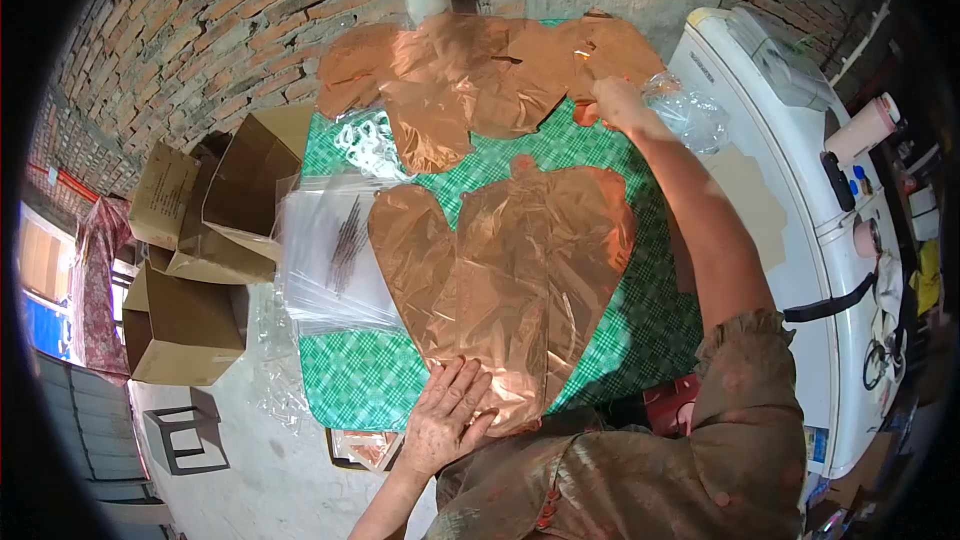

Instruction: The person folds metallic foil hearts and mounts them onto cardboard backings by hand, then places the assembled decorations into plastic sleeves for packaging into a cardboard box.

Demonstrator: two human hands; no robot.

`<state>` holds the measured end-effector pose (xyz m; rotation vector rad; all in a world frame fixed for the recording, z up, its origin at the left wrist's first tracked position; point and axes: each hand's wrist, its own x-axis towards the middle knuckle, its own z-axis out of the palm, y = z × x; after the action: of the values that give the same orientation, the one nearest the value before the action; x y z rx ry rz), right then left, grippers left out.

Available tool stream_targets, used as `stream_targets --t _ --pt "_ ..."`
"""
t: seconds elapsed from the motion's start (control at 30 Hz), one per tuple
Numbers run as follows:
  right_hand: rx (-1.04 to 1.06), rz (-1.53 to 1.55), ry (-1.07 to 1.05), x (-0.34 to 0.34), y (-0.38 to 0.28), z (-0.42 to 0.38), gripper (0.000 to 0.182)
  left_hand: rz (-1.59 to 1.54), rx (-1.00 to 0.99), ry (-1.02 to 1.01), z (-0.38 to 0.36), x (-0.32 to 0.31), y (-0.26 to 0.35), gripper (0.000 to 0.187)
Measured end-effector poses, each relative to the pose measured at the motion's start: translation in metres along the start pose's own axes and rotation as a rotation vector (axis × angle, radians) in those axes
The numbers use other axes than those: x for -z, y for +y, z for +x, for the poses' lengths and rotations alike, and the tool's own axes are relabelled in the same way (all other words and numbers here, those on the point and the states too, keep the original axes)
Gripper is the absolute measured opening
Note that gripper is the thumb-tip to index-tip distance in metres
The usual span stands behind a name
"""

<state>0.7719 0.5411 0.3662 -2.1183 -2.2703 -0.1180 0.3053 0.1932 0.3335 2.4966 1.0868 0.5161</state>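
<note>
On the near tabletop [360, 372], copper foil sheet [500, 275] lies under flat left hand [447, 420], fingers slightly spread; likely light, slippery, best held by edges; right hand [624, 106] far right, grip unclear.

Contact betw. R hand [618, 105] & far foil [480, 80] unclear, poss. a pinch, w/ bag print [348, 245] illegible
</note>
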Motion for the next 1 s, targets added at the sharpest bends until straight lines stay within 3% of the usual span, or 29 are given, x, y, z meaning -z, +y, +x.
stream_targets --t 0.07,0.17,0.27,0.33,0.47,0.6,0.73,1.0 --pt "0.057 0.263 -0.238 0.047 -0.008 -0.008 0.038 -0.013 0.008 -0.004 -0.002 -0.001 0.0 0.054" --pt "-0.128 0.4 -0.198 0.062 -0.001 0.012 0.049 -0.04 0.018 -0.001 -0.001 -0.002 -0.001 0.055" --pt "0.137 0.111 0.211 0.041 0.05 0.046 0.045 -0.041 0.025 -0.009 -0.001 0.001 0.0 0.056" --pt "0.178 -0.054 0.409 0.012 0.071 0.06 0.037 -0.048 0.024 -0.01 -0.003 0.0 -0.001 0.055" --pt "-0.075 -0.292 0.511 -0.036 0.069 0.046 0.031 -0.041 0.027 -0.015 -0.003 -0.002 -0.003 0.055" --pt "-0.168 -0.309 -0.004 -0.029 0.082 0.075 0.022 -0.042 0.039 -0.03 -0.003 -0.002 -0.003 0.054" --pt "-0.205 -0.274 0.23 -0.016 0.081 0.079 0.021 -0.041 0.03 -0.023 -0.005 -0.005 -0.006 0.057" --pt "-0.191 0.101 0.575 0.106 0.057 0.072 0.024 -0.032 0.009 0.02 -0.011 0.001 -0.006 0.075"
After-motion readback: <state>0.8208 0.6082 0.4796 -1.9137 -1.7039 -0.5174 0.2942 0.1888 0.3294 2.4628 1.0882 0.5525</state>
